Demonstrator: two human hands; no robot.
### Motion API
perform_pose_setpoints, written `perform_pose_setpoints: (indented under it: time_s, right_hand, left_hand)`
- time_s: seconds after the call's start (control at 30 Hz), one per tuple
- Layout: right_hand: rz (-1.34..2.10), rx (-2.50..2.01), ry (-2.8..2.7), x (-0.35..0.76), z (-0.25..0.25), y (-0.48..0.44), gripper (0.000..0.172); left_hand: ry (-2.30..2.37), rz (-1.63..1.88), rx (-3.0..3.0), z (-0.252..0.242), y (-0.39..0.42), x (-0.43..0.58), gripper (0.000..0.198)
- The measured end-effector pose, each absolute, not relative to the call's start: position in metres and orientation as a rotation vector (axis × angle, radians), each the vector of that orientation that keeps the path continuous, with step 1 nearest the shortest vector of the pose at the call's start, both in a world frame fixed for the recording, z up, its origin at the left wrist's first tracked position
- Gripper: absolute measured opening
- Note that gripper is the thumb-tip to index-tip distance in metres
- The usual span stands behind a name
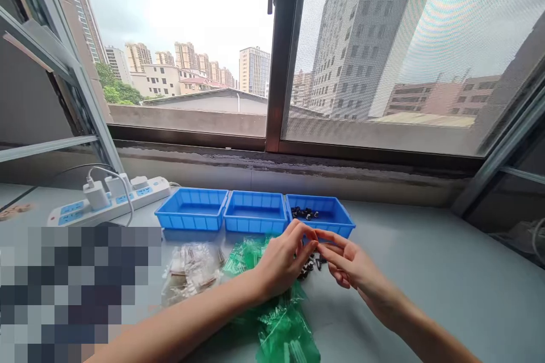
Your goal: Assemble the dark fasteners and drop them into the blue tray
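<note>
Only spot for writing here is the white power strip [111,210] near the bench's far left corner: it's got light-blue socket panels with tiny print, way too small to read. Three blue bins [256,224], ribbed hard plastic with flared rims, sit in a row by the far edge of the bench [430,283]. The right-hand one has some little dark pieces [305,214] in it, glossy with pale bits, and more loose pieces [318,262] lie on the bench just in front, under the hands. Left hand [281,258] and right hand [351,264] meet there, thumbs and forefingers drawn together tip to tip; can't tell if there's a small piece pinched between them. Crinkly, see-through green bags [289,332] run from under the left wrist to the near edge, and a shiny clear plastic bag [191,266] sits beyond the left forearm.
</note>
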State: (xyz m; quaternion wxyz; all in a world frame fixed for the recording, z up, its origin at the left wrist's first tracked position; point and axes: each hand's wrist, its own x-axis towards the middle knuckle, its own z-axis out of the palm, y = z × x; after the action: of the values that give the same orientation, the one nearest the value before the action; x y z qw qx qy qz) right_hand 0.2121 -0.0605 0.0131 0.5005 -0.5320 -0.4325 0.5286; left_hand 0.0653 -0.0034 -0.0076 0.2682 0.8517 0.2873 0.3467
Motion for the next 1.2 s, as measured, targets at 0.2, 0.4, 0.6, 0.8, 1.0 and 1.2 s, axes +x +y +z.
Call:
perform_pose_setpoints:
  time_s: [0.2, 0.4, 0.6, 0.8, 1.0, 1.2]
  right_hand:
    - [1.166, -1.375, -1.113, 0.217, 0.009, -0.061, 0.063]
    - [1.133, -1.395, -1.159, 0.222, 0.006, -0.059, 0.059]
    - [1.012, -1.394, -1.019, 0.231, 0.012, -0.051, 0.067]
    - [0.932, -1.417, -1.034, 0.232, 0.012, -0.047, 0.055]
    - [0.686, -1.502, -1.148, 0.247, 0.012, -0.047, 0.045]
    - [0.577, -1.48, -1.175, 0.26, 0.017, -0.045, 0.056]
  left_hand:
    - [0.808, 0.885, 2.298, -0.007, -0.004, 0.065, 0.011]
    - [0.846, 0.848, 2.332, -0.004, -0.005, 0.067, 0.01]
    - [0.768, 0.882, 2.384, -0.008, -0.003, 0.068, 0.012]
    - [0.663, 0.94, 2.432, -0.017, 0.003, 0.067, 0.008]
    - [0.698, 0.899, 2.453, -0.014, 0.001, 0.068, 0.008]
    - [0.69, 0.89, 2.423, -0.012, 0.0, 0.068, 0.023]
